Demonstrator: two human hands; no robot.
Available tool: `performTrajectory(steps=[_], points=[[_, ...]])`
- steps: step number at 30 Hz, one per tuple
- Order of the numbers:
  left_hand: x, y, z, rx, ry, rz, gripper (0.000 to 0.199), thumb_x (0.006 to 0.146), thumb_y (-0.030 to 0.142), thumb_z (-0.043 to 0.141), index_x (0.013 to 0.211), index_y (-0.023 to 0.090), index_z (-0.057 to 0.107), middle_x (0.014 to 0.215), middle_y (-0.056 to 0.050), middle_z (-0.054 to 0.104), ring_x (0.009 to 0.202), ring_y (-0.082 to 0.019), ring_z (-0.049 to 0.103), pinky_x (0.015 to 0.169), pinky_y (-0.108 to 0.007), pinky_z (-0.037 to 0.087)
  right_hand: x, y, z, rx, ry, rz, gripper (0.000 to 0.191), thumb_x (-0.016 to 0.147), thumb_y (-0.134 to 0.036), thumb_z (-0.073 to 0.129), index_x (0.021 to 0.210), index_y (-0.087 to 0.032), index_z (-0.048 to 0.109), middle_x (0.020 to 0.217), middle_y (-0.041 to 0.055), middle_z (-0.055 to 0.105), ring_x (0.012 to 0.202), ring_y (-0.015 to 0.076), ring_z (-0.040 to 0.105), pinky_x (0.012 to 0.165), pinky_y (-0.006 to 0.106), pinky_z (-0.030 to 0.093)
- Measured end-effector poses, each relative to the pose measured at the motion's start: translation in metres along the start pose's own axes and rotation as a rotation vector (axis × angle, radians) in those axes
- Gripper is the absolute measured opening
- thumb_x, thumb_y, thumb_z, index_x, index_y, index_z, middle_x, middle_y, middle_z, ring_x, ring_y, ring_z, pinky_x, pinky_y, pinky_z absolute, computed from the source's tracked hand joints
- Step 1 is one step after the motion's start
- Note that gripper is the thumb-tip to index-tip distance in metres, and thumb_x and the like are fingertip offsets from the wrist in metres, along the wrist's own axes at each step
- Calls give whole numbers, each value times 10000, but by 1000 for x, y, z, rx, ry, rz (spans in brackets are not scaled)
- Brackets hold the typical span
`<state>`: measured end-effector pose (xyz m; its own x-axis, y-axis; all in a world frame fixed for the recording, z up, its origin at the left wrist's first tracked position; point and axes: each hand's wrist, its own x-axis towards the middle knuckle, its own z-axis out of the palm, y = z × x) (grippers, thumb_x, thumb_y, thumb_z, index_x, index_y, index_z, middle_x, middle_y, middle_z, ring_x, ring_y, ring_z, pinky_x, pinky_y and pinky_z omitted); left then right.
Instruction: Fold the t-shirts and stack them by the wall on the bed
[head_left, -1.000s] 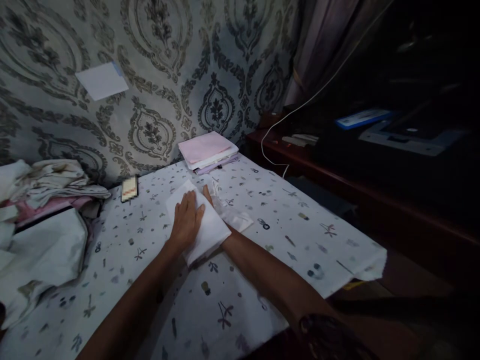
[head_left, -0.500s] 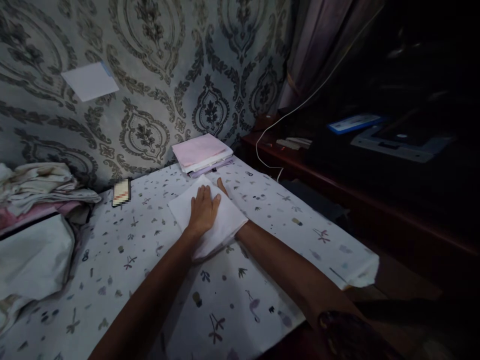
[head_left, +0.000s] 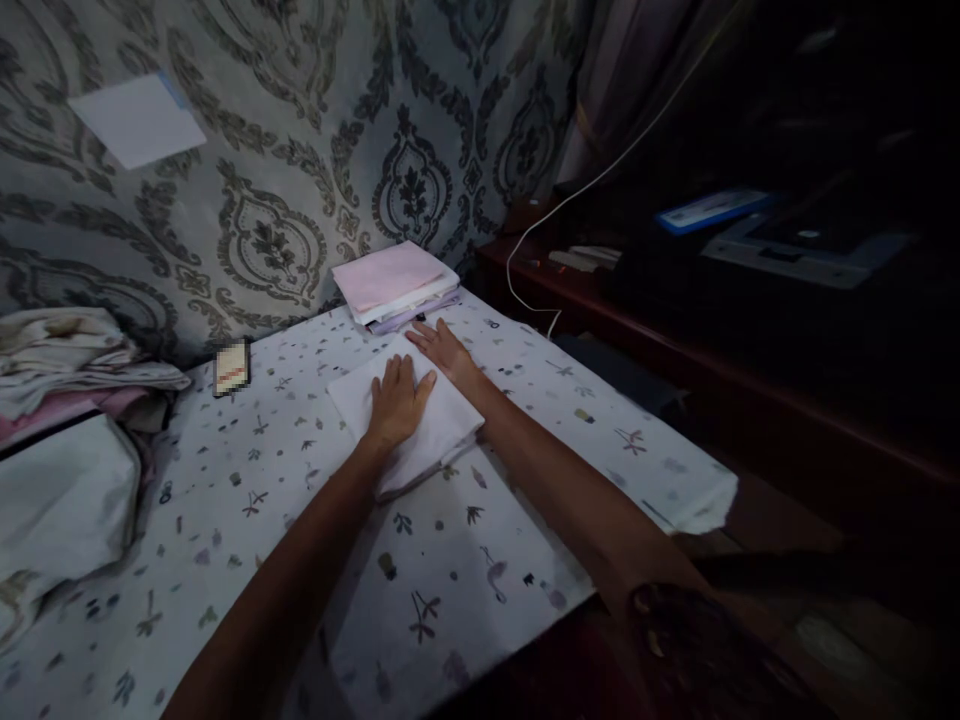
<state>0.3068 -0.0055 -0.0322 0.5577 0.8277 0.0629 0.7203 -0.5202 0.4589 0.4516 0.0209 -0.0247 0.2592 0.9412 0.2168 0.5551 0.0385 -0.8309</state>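
Note:
A folded white cloth point(head_left: 442, 425) lies flat on the table, which has a patterned white cover point(head_left: 285, 440). My left hand point(head_left: 397, 402) rests on top of the folded cloth, palm down with its fingers spread. At the cloth's upper right edge is my right hand point(head_left: 444, 350), its fingers stretched out and apart. Just beyond both hands sits a stack of folded cloths point(head_left: 394, 280), pink on top with white and purple below.
A phone point(head_left: 231, 367) lies near the wall. Rumpled fabrics point(head_left: 67, 360) and a pale item point(head_left: 71, 500) are piled at the left. Along the right runs a dark red ledge point(head_left: 637, 325) with a white cable point(head_left: 517, 285) hanging over it.
My right hand has come out from beneath the folded cloth's right side to its upper edge. My left hand has stayed on the cloth. The view has shifted slightly.

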Motion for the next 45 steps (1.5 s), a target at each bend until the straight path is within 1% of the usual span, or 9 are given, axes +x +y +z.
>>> performTrajectory(steps=[4,8,17,21,26,31,35,40,45], points=[[2,-1,2,48,-16,25,715,991,595,270,1515,117,354,1637,-210,243,1542,-308,155,1214,-585,144,-10,15,-14,385,-55,163,594,1063,-297,36,1495,-120,403,1377,169,608,1230,185,607,967,384,525],[-6,4,-5,56,-55,39,655,1000,565,294,1496,146,385,1631,-202,274,1537,-315,181,1200,-610,164,-26,23,-27,562,2,211,548,1034,-435,247,1410,-156,533,1359,159,625,1206,204,621,975,376,507],[-85,26,-26,303,39,471,409,953,436,529,1236,148,593,1226,-174,615,1139,-327,564,971,-490,433,-86,20,-39,263,42,181,242,781,-409,671,829,-177,723,758,17,667,762,181,592,743,314,476],[-90,27,-28,496,30,482,262,953,121,404,1025,179,649,1003,-118,640,912,-254,601,788,-395,471,-101,12,-41,-82,-26,167,271,753,-255,678,1011,-183,721,714,-21,649,694,158,580,709,285,454],[-95,28,-34,510,-89,592,191,922,146,501,1034,191,649,1032,-107,666,962,-257,627,779,-367,495,-107,2,-47,-233,-74,131,292,767,-151,626,1043,-189,710,759,4,684,762,184,627,735,291,468],[-56,9,-57,128,-175,423,256,972,304,440,1083,220,655,980,-42,730,883,-201,678,802,-321,524,-117,-19,-41,-418,-73,-83,296,914,-224,516,1148,-169,688,1168,116,685,1109,251,620,957,371,476],[7,-15,-53,120,-107,326,448,1004,339,339,1345,152,559,1401,-119,613,1275,-241,576,1083,-368,429,-136,-24,-18,-593,-174,-276,493,1012,-356,416,1391,-67,542,1535,205,443,1444,289,384,1180,432,320],[51,-36,-23,314,-219,253,601,1014,423,310,1548,149,298,1653,-126,243,1536,-243,201,1232,-481,196,-156,-3,-1,-740,-242,-243,701,1028,-557,264,1530,-80,376,1612,192,316,1525,287,218,1235,497,206],[77,-47,-15,305,-220,189,576,1020,438,251,1535,194,327,1646,-119,264,1531,-263,217,1206,-549,219,-161,2,-4,-765,-245,-264,717,1029,-573,198,1551,-105,348,1622,168,302,1532,269,197,1241,484,199]])
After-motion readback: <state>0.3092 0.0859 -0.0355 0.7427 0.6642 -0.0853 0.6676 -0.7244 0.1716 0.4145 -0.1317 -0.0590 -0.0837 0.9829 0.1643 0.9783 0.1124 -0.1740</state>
